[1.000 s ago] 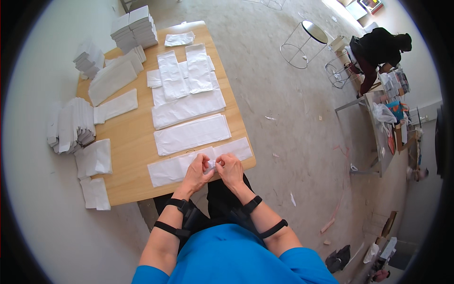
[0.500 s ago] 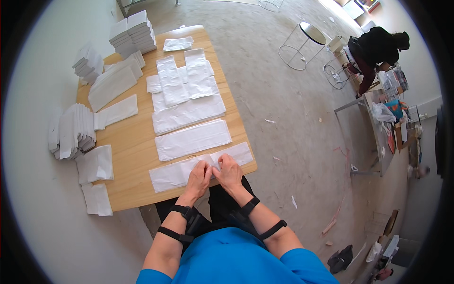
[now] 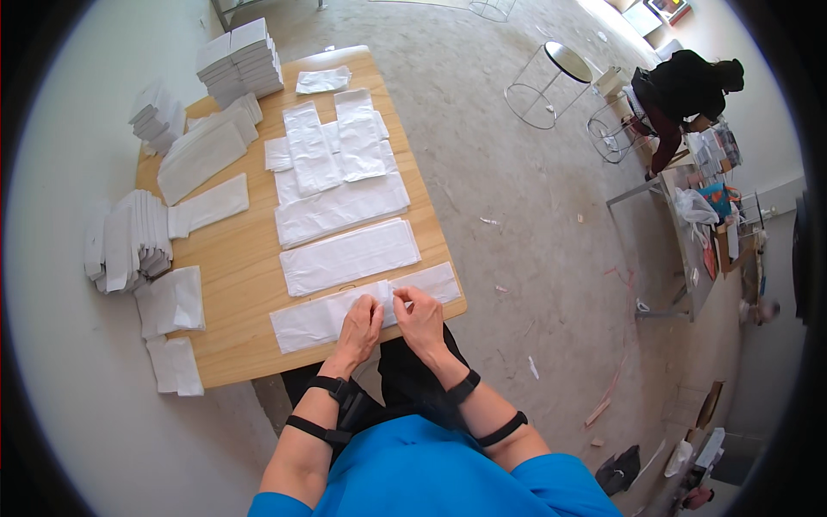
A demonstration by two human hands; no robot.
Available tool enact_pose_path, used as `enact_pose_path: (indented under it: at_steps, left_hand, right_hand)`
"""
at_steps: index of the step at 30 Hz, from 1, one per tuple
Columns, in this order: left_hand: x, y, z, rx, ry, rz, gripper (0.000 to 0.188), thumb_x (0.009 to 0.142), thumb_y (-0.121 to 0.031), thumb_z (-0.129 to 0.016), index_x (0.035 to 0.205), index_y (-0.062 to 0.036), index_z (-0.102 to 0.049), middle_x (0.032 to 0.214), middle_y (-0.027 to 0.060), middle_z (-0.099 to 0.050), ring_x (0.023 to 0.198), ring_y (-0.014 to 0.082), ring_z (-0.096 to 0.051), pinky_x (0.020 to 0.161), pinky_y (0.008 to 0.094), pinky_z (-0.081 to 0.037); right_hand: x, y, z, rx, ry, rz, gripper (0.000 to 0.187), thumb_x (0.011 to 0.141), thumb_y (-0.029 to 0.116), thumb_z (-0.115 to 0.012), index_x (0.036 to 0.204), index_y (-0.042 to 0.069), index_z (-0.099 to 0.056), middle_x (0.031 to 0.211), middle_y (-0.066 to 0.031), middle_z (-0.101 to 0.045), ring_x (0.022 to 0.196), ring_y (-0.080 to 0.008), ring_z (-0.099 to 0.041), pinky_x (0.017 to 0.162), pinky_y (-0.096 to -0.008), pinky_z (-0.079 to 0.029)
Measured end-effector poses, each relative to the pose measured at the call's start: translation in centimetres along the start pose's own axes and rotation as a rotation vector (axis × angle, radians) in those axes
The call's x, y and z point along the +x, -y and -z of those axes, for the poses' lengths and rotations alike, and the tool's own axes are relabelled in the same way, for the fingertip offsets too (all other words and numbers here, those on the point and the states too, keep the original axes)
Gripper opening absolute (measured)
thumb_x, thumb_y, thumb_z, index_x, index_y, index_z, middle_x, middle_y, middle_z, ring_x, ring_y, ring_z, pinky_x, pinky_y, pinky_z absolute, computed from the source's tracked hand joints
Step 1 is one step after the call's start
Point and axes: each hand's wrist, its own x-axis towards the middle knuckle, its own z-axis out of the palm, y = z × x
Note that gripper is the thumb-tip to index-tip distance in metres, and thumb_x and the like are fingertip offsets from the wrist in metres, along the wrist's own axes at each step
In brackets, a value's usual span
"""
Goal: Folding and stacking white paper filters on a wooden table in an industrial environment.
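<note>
A long white strip of folded sheets (image 3: pixel 303 327), thin like paper or film, lies along the near edge of the table. Across its middle runs a narrower white band or fold (image 3: pixel 384 291). My left hand (image 3: pixel 360 332) is closed on the strip just left of this band, fingers curled over its near edge. To the right, my right hand (image 3: pixel 419 318) pinches thumb and fingers together above the strip; what is between them is too small to name. A thin tan loop (image 3: pixel 347 287), like a rubber band, shows at the strip's far edge.
More white folded strips (image 3: pixel 349 256) lie beyond it on the wooden table (image 3: pixel 233 284). White stacks (image 3: pixel 138 241) line its left side against the wall, with a taller pile (image 3: pixel 241 56) at the back. A round stool (image 3: pixel 567 62) and a person (image 3: pixel 680 90) at another table are right.
My right hand has moved slightly right, apart from my left, uncovering the band on the strip. My left hand stays nearly in place.
</note>
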Motion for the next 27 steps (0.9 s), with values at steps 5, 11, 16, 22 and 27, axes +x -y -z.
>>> enact_pose_path:
  at_steps: [5,11,16,22,27]
  left_hand:
    - [-0.3,0.1,0.6,-0.032,-0.022,0.017,0.013,0.092,-0.011,-0.056,0.089,0.0005,-0.05,0.08,0.0206,-0.054,0.075,0.035,-0.056,0.07,0.0403,-0.046]
    - [-4.5,1.9,5.3,-0.481,-0.499,0.222,0.013,0.097,-0.018,-0.057,0.092,-0.0055,-0.059,0.074,-0.001,-0.056,0.066,0.0073,-0.052,0.062,0.0216,-0.043]
    - [-11.2,7.7,12.0,-0.727,-0.814,0.351,0.016,0.098,-0.022,-0.055,0.098,-0.0064,-0.059,0.078,-0.0018,-0.057,0.069,0.0065,-0.051,0.063,0.021,-0.043]
    - [-12.7,5.4,13.0,0.33,-0.821,0.42,0.041,0.09,-0.016,-0.06,0.126,-0.0008,-0.048,0.11,0.0138,-0.054,0.093,0.0239,-0.055,0.078,0.0344,-0.047]
    - [-6.8,-3.5,6.5,0.518,-0.098,-0.207,0.07,0.086,-0.027,-0.066,0.144,-0.0029,-0.034,0.151,0.0164,-0.032,0.141,0.0347,-0.028,0.116,0.0458,-0.022]
  right_hand:
    - [-0.4,-0.4,-0.9,0.068,0.152,-0.057,0.027,0.083,0.002,-0.052,0.104,-0.001,-0.068,0.091,-0.0156,-0.072,0.088,-0.0253,-0.07,0.08,-0.0347,-0.054]
    - [-0.3,-1.1,-1.0,0.052,0.161,-0.076,0.027,0.084,0.003,-0.051,0.103,-0.002,-0.068,0.092,-0.0157,-0.072,0.089,-0.0271,-0.07,0.082,-0.0336,-0.053]
    - [-0.1,-0.3,-0.7,0.0,0.18,-0.063,0.027,0.084,0.005,-0.051,0.104,-0.001,-0.068,0.093,-0.0152,-0.072,0.089,-0.0277,-0.07,0.082,-0.0332,-0.053]
    - [0.9,-1.8,0.3,0.017,0.124,-0.08,0.023,0.084,0.01,-0.057,0.101,-0.001,-0.068,0.09,-0.0143,-0.072,0.083,-0.0244,-0.07,0.079,-0.0334,-0.053]
    - [2.2,-3.2,3.5,-0.055,-0.197,-0.059,0.016,0.084,0.015,-0.061,0.091,0.001,-0.067,0.083,-0.0139,-0.071,0.08,-0.0308,-0.069,0.073,-0.0398,-0.052]
